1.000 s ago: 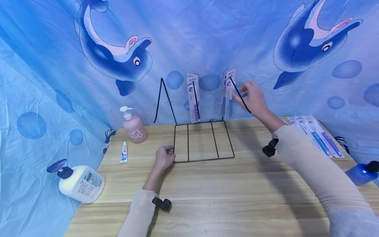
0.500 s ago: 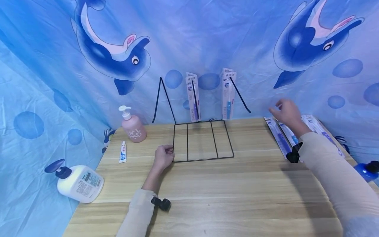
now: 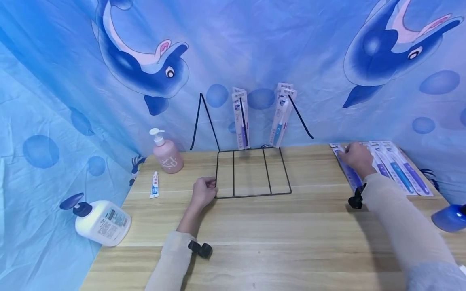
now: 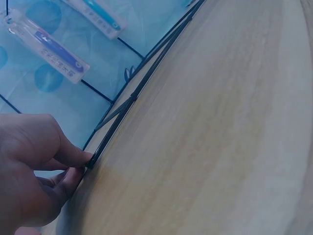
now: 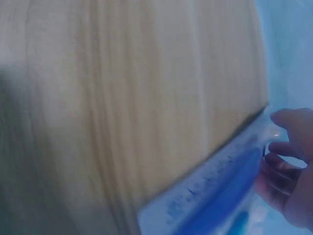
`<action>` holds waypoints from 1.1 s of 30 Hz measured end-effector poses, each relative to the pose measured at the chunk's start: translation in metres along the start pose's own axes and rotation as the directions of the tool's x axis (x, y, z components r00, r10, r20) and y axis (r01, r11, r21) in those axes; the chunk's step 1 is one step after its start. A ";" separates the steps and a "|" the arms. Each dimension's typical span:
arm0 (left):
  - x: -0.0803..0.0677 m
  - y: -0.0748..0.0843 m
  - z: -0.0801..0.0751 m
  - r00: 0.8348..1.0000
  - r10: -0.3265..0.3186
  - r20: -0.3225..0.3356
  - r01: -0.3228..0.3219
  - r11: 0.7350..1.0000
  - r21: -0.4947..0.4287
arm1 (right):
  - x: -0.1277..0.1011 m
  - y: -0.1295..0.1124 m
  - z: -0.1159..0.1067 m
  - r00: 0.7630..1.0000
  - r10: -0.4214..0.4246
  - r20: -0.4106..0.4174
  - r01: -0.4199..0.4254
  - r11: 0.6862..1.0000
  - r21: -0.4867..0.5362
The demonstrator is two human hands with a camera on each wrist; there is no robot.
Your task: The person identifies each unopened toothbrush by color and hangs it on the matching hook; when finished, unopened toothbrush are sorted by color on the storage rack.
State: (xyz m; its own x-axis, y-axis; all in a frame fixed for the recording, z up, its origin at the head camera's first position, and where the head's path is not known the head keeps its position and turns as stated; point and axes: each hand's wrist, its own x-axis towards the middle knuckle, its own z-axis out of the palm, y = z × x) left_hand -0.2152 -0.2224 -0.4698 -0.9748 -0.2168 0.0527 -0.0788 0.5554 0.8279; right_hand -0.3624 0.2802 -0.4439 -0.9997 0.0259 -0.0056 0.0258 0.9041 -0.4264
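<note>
My left hand pinches the near left corner of a black wire rack; in the left wrist view thumb and forefinger meet on the wire. Two groups of packaged toothbrushes hang on the rack's prongs, a purple one in the middle and a blue one at the right, tilted. My right hand is over the toothbrush packs at the table's right. In the right wrist view its thumb and fingers stand apart around the top end of a purple toothbrush pack; whether they touch it I cannot tell.
More packaged toothbrushes lie side by side at the right. A blue bottle stands at the right edge. To the left are a pink pump bottle, a toothpaste tube and a white pump bottle. The left prong carries nothing.
My right hand has left the rack's right prong and moved right and down to the packs on the table. The blue toothbrush pack hanging there has swung. The left hand keeps its hold.
</note>
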 end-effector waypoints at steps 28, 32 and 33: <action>-0.001 0.001 0.000 1.000 -0.021 0.013 0.021 1.000 -0.006 | -0.031 -0.050 -0.058 0.954 -0.135 -0.266 0.152 0.987 0.046; -0.001 0.001 0.001 1.000 -0.020 0.014 0.020 1.000 -0.001 | -0.047 -0.068 -0.077 0.928 -0.171 -0.331 0.197 0.979 0.048; -0.002 0.001 0.001 1.000 -0.021 0.014 0.021 1.000 0.000 | -0.051 -0.072 -0.081 0.919 -0.186 -0.349 0.216 0.975 0.049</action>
State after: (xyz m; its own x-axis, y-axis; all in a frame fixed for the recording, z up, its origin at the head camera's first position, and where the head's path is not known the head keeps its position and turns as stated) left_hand -0.2140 -0.2207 -0.4696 -0.9758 -0.2169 0.0271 -0.0994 0.5506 0.8289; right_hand -0.3123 0.2483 -0.3395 -0.9211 0.0044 0.3894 -0.1908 0.8666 -0.4612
